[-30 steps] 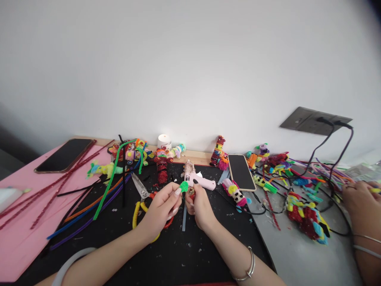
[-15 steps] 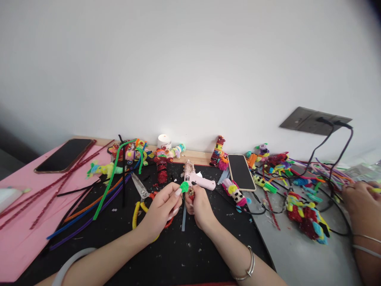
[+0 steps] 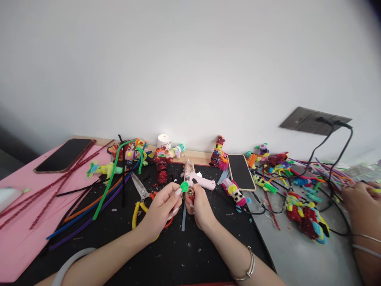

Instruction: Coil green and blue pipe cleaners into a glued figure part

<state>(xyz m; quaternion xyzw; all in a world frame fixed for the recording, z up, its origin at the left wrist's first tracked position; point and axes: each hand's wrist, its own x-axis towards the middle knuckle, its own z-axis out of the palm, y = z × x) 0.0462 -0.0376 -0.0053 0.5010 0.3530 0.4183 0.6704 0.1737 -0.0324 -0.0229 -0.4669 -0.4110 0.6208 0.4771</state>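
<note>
My left hand (image 3: pixel 160 208) is closed in a pinch on a small green pipe-cleaner piece (image 3: pixel 184 186), held above the black mat (image 3: pixel 166 254). My right hand (image 3: pixel 200 206) is closed around a small red and gold piece (image 3: pixel 191 193) right beside the green one; the two pieces touch or nearly touch. A pink glue gun (image 3: pixel 200 180) lies just beyond my fingers. Scissors (image 3: pixel 139 186) and yellow-handled pliers (image 3: pixel 137 212) lie by my left hand.
Long pipe cleaners (image 3: pixel 98 198) spread across the mat's left. Phones lie on the pink sheet (image 3: pixel 64 154) and at centre right (image 3: pixel 240 171). Finished pipe-cleaner figures (image 3: pixel 306 216) and cables clutter the right, where another person's hand (image 3: pixel 360 204) rests. A wall socket (image 3: pixel 315 120) holds plugs.
</note>
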